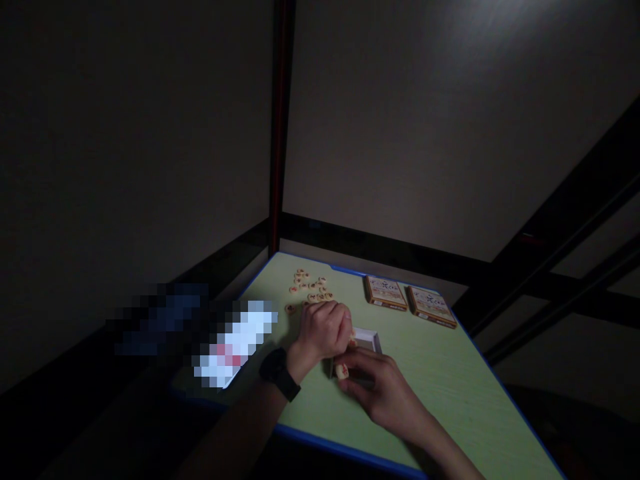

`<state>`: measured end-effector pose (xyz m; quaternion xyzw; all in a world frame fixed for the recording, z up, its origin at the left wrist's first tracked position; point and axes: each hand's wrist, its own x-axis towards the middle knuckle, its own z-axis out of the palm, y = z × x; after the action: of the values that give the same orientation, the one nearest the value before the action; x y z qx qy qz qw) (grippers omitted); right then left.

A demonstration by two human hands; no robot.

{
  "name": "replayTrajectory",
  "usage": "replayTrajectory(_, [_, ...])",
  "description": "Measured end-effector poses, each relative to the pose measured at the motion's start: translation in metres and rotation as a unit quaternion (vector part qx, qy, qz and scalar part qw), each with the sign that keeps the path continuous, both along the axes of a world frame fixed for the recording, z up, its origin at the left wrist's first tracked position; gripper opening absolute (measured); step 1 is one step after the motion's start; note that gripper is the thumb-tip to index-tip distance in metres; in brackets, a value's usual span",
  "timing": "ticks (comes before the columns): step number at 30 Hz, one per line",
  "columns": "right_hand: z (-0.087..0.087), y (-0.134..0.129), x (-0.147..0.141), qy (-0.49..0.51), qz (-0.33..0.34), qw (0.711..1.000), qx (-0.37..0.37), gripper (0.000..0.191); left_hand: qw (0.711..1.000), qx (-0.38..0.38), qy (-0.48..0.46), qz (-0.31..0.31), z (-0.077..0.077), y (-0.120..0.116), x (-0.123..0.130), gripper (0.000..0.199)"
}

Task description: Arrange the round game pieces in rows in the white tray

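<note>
My right hand (377, 387) pinches a round pale Chinese chess piece (342, 371) with a red character between thumb and forefinger. My left hand (325, 330), a black watch on its wrist, is closed in a fist just left of it. At the fist's right edge show more red-marked pieces (353, 339); whether its fingers grip them I cannot tell. Both hands are over a shallow open box (370, 340) with white walls, which they partly cover. Beyond the left hand, several Chinese chess pieces (313, 285) lie scattered on the green table (425, 380).
Two flat printed boxes, one left (386, 293) and one right (433, 307), lie at the table's far right. A bright, pixelated screen-like object (237, 343) is at the left edge. Walls (390, 133) rise behind the blue-edged table; the surroundings are dark.
</note>
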<state>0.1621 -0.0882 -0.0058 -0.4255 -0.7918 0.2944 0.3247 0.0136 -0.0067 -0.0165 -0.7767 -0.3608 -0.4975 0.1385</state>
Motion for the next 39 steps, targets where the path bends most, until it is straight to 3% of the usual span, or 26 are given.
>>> replayTrajectory(6, [0.004, 0.006, 0.018, -0.017, -0.096, 0.995, -0.009, 0.012, 1.000, -0.002, 0.000, 0.000, 0.001, 0.000, 0.000, 0.024])
replayTrajectory(12, [0.007, -0.001, 0.011, -0.152, -0.058, 0.986, 0.027, 0.014, 1.000, -0.012, 0.009, 0.008, 0.000, 0.000, 0.000, 0.025])
replayTrajectory(19, [-0.007, -0.006, -0.007, -0.211, -0.095, 0.970, 0.071, 0.017, 0.998, -0.051, 0.024, 0.017, 0.000, -0.001, 0.000, 0.026])
replayTrajectory(25, [-0.008, -0.007, -0.006, -0.110, -0.067, 0.991, 0.024, 0.013, 0.992, -0.110, 0.058, 0.025, 0.002, -0.002, 0.000, 0.027])
replayTrajectory(30, [-0.007, -0.006, 0.001, 0.003, -0.093, 0.995, -0.030, 0.014, 0.986, -0.146, 0.072, 0.026, 0.004, -0.003, 0.000, 0.027])
replayTrajectory(39, [-0.010, -0.007, -0.004, 0.042, -0.107, 0.991, -0.073, 0.018, 0.975, -0.194, 0.098, 0.034, 0.008, -0.004, 0.000, 0.028])
